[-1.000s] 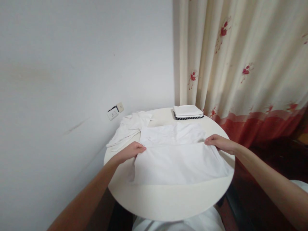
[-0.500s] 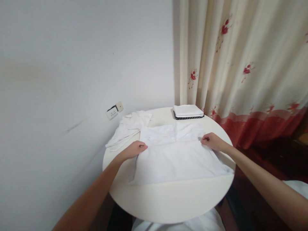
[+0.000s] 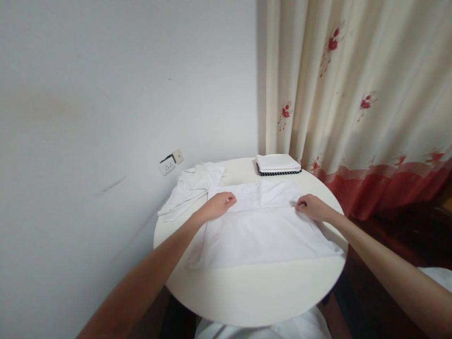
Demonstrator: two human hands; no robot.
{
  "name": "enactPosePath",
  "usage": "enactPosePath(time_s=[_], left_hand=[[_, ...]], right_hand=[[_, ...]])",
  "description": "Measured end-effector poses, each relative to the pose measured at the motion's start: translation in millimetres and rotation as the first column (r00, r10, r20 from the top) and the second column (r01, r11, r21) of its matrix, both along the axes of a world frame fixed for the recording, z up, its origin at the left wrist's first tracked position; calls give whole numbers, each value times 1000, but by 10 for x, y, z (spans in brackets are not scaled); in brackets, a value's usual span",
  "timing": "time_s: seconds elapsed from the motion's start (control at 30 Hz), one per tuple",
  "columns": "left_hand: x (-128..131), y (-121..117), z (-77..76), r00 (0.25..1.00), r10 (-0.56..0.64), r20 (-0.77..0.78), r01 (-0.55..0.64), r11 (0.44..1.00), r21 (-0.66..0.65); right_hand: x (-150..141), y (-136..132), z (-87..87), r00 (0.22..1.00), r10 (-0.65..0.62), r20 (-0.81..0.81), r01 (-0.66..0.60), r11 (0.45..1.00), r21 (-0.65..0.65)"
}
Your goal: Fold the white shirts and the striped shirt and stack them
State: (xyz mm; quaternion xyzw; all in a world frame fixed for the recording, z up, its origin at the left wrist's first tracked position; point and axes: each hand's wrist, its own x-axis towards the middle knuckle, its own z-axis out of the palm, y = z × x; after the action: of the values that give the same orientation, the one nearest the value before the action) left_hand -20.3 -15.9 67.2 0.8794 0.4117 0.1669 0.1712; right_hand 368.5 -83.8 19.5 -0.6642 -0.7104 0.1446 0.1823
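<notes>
A folded white garment (image 3: 268, 235) lies spread over the round table, a fold line running across it between my hands; its exact kind does not show. At the right end of that fold, my right hand (image 3: 313, 207) pinches the fabric edge between thumb and fingers. My left hand (image 3: 219, 205) rests over the left part of the garment near the fold, its fingers curled and closed. Whether it has fabric between its fingertips is hidden.
The white round table (image 3: 254, 296) stands against the wall. Another crumpled white garment (image 3: 192, 186) lies at its back left. A folded white cloth (image 3: 278, 162) sits on a black-and-white patterned item (image 3: 280, 173) at the back. A floral curtain (image 3: 353, 117) hangs behind.
My left hand has moved right and slightly away from me, from the fold's left end onto the garment. My right hand has shifted slightly left with the fold edge, which now lies lower.
</notes>
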Motion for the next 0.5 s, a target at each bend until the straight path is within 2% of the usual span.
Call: enactPosePath(time_s=[0.07,0.13,0.2,0.3,0.4,0.47,0.5], left_hand=[[265,22,-7,993,-120,-6,118,980,-161],[480,52,-31,979,-202,7,194,930,-313],[613,80,-55,970,-238,46,235,872,-429],[664,108,-74,967,-232,109,251,774,-581],[636,104,-83,967,-223,126,248,699,-671],[627,83,-93,965,-242,105,248,696,-674],[630,66,-100,963,-255,84,247,719,-650]], right_hand=[[-16,-9,16,1000,-2,-14,2,1000,1],[-22,-19,14,999,-2,-34,2,1000,4],[-18,-27,-2,999,2,-47,-2,1000,3],[-3,-37,-28,999,0,-52,0,1000,1],[10,-53,-22,996,15,-91,-15,1000,-2],[19,-66,-2,991,42,-124,-41,999,4],[23,-72,7,990,53,-132,-53,999,8]])
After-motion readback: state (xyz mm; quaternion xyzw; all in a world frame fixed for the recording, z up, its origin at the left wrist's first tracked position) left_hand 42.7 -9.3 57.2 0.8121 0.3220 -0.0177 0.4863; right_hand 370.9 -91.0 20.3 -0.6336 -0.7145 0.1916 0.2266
